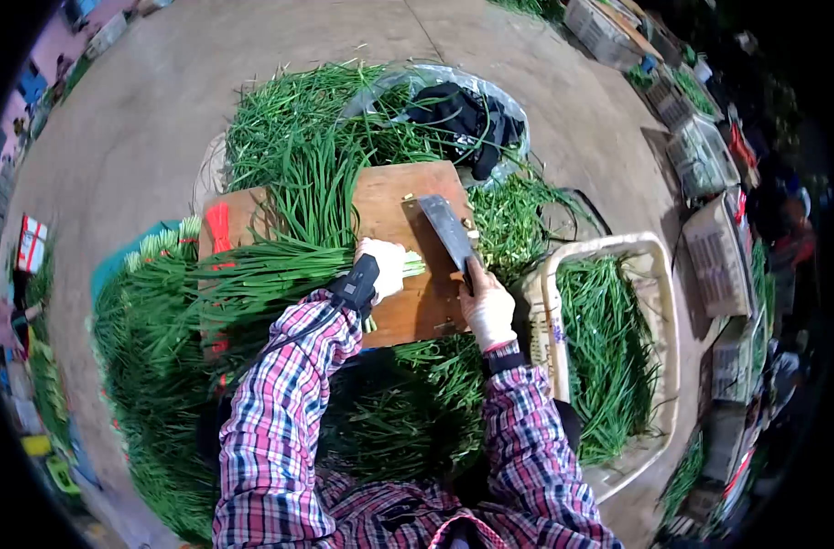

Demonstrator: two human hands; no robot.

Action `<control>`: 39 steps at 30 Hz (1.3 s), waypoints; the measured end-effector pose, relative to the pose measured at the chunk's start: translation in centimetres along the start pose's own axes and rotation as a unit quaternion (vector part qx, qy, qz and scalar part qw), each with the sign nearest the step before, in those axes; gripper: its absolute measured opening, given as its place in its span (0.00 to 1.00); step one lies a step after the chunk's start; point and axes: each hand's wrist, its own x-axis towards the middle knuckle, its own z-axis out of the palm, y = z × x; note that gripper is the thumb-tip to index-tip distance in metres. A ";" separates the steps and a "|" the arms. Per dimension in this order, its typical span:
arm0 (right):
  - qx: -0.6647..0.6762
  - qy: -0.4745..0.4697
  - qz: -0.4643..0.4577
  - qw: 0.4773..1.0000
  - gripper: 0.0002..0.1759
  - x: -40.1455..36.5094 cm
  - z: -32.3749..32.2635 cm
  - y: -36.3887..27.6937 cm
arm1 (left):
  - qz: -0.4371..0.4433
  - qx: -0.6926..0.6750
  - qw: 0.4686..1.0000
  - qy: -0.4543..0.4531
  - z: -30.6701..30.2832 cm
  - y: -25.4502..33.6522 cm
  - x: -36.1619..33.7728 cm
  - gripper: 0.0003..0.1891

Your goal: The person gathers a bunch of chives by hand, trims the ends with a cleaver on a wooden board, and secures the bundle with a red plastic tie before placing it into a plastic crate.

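My left hand (385, 263), in a white glove, is closed around a bunch of garlic chives (284, 267) on the wooden board (391, 203). The pale stem ends stick out just right of that hand, and the leaves spread to the left. In my gloved right hand (490, 314) is the handle of a cleaver (445, 232). Its broad blade points up and away over the board's right part, apart from the stems. Small cut bits lie by the blade. Red ties (217, 225) rest at the board's left end.
Behind the board are loose chives (284, 114) and a clear plastic bag with a black cloth item (463, 119). A cream plastic basket (666, 366) of greens stands at right. Tied bunches (151, 311) fill the left side. Crates (705, 156) line the far right.
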 end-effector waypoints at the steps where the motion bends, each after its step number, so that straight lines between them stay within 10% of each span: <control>1: -0.015 -0.053 0.008 0.998 0.28 0.0 -0.2 0.0 | 0.005 -0.014 1.000 -0.014 -0.6 -0.1 -0.1 0.19; 6: 0.151 -0.055 0.109 0.981 0.30 -0.9 -0.8 -1.2 | 0.007 -0.064 0.996 0.061 -1.7 -0.6 -1.3 0.22; 10: 0.556 -0.162 0.285 0.764 0.32 -2.1 1.6 -4.8 | 0.006 -0.113 0.992 0.056 -5.3 -0.8 -4.6 0.29; 16: 0.672 -0.174 0.269 0.667 0.29 0.8 -1.1 -12.1 | 0.052 -0.225 0.967 0.106 -6.1 -2.7 -9.0 0.32; 26: 0.655 -0.157 0.190 0.714 0.20 0.1 -1.6 -18.9 | 0.066 -0.240 0.947 0.205 -5.4 -6.0 -16.4 0.45; 33: 0.632 -0.271 0.043 0.725 0.23 3.1 -8.3 -25.6 | 0.044 -0.509 0.816 0.271 -9.0 -8.0 -24.6 0.24; 37: 0.539 -0.174 -0.222 0.794 0.28 4.9 -14.0 -30.3 | 0.051 -0.509 0.772 0.377 -15.6 -8.1 -32.9 0.21; 39: 0.600 -0.188 -0.275 0.727 0.30 4.8 -15.9 -32.2 | 0.084 -0.453 0.777 0.428 -16.3 -10.0 -36.1 0.22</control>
